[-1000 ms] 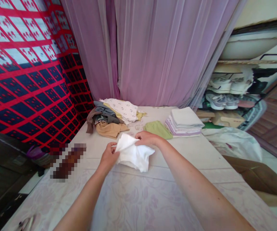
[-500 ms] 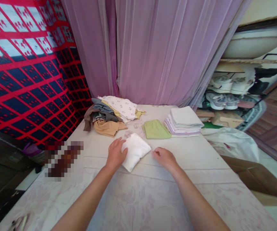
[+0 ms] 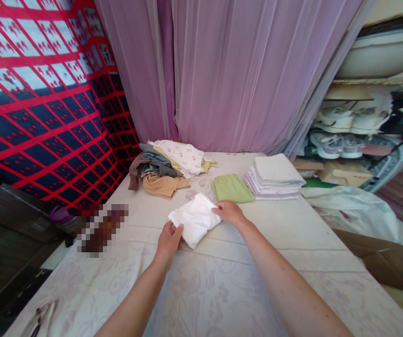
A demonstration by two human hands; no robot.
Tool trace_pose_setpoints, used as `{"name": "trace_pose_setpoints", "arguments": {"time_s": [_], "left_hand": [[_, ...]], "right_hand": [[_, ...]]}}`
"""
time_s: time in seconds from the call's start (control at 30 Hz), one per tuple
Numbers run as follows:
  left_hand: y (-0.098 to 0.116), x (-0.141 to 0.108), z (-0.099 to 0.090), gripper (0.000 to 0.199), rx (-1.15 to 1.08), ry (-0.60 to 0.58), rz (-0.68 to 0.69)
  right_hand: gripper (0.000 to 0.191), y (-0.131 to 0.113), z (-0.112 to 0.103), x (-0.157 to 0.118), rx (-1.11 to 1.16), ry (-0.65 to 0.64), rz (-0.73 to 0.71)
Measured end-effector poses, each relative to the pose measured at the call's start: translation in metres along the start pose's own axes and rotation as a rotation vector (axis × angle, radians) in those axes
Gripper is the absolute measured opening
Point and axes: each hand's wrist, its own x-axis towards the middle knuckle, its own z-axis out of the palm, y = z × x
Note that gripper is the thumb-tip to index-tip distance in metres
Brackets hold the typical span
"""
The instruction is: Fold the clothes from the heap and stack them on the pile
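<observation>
A folded white cloth is between my hands over the bed, its near corner pointing toward me. My left hand is closed on its left edge, thumb on top and fingers underneath. At the right corner, my right hand pinches the fabric between thumb and fingers. Just beyond that hand lies a folded green garment, with a stack of folded white and lilac cloths to its right. A loose heap of clothes in grey, tan, brown and printed white sits at the back left.
The bed's pale flowered cover spreads around my arms. Purple curtains hang along the far edge. On the right are a shoe rack and a brown cardboard box. A blurred-out patch covers something on the left.
My right hand has moved in from beside the cloth and taken its right corner. My left hand has gone from lying on the cloth to gripping its left edge. The view has turned slightly left.
</observation>
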Motion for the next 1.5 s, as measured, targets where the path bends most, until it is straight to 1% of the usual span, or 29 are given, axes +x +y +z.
{"name": "trace_pose_setpoints", "arguments": {"time_s": [0.1,0.2,0.3,0.33,0.37,0.43,0.47,0.5,0.57,0.63,0.73,0.8,0.87,0.9,0.97,1.03,1.1,1.13,1.2,1.23,1.3,1.4,1.5], "left_hand": [[0.011,0.02,0.001,0.021,0.155,0.031,0.099],[0.015,0.028,-0.002,0.025,0.211,0.029,0.073],[0.014,0.018,-0.01,0.041,0.202,0.054,0.015],[0.012,0.011,-0.013,0.044,0.169,0.035,-0.005],[0.009,0.002,-0.016,0.046,0.122,-0.001,-0.03],[0.004,-0.015,-0.018,0.043,0.008,-0.132,-0.09],[0.002,-0.022,-0.017,0.043,-0.029,-0.172,-0.127],[0.002,-0.026,-0.014,0.043,-0.049,-0.185,-0.161],[0.005,-0.026,-0.004,0.04,-0.012,-0.147,-0.212],[0.014,-0.017,0.007,0.036,0.07,-0.105,-0.219],[0.029,0.001,0.018,0.029,0.149,-0.089,-0.161],[0.034,0.008,0.016,0.025,0.169,-0.085,-0.093],[0.033,0.01,0.007,0.025,0.273,-0.077,-0.003],[0.03,0.01,0.001,0.024,0.366,-0.068,0.041],[0.02,0.009,-0.012,0.025,0.568,-0.06,0.108],[0.01,0.008,-0.023,0.031,0.672,-0.055,0.138],[0.003,0.007,-0.029,0.041,0.691,-0.033,0.178],[0.001,0.007,-0.03,0.042,0.706,-0.016,0.215],[0.002,0.008,-0.031,0.036,0.756,0.006,0.296],[0.004,0.01,-0.03,0.031,0.776,-0.001,0.317],[0.01,0.012,-0.028,0.026,0.793,-0.023,0.297],[0.018,0.016,-0.026,0.029,0.826,-0.021,0.22],[0.021,0.014,-0.024,0.029,0.883,-0.019,0.197]], "right_hand": [[0.024,0.0,-0.004,-0.007,-0.031,0.001,0.021],[0.024,0.0,-0.005,-0.009,-0.042,-0.009,0.036],[0.031,-0.001,-0.002,-0.004,-0.026,-0.026,0.043],[0.034,-0.001,-0.001,-0.002,-0.02,-0.036,0.05],[0.036,-0.001,0.001,0.001,-0.014,-0.046,0.059],[0.034,-0.002,0.005,0.005,-0.001,-0.069,0.073],[0.031,-0.003,0.006,0.007,0.008,-0.076,0.076],[0.029,-0.004,0.007,0.008,0.021,-0.08,0.075],[0.026,-0.008,0.006,0.009,0.051,-0.075,0.07],[0.025,-0.012,0.001,0.006,0.076,-0.047,0.071],[0.025,-0.014,-0.011,-0.008,0.092,0.03,0.082],[0.026,-0.01,-0.016,-0.027,0.101,0.094,0.083],[0.026,-0.002,-0.014,-0.053,0.104,0.135,0.081],[0.026,0.003,-0.01,-0.066,0.091,0.126,0.081],[0.024,0.012,0.002,-0.09,0.028,0.079,0.132],[0.022,0.017,0.014,-0.106,-0.015,0.097,0.172],[0.02,0.018,0.022,-0.111,-0.019,0.148,0.163],[0.02,0.017,0.025,-0.11,-0.009,0.17,0.147],[0.024,0.011,0.026,-0.106,0.018,0.19,0.121],[0.025,0.008,0.026,-0.103,0.027,0.19,0.119],[0.028,0.001,0.025,-0.098,0.03,0.166,0.134],[0.024,-0.006,0.026,-0.095,0.025,0.144,0.18],[0.018,-0.008,0.03,-0.097,0.068,0.211,0.168]]}}
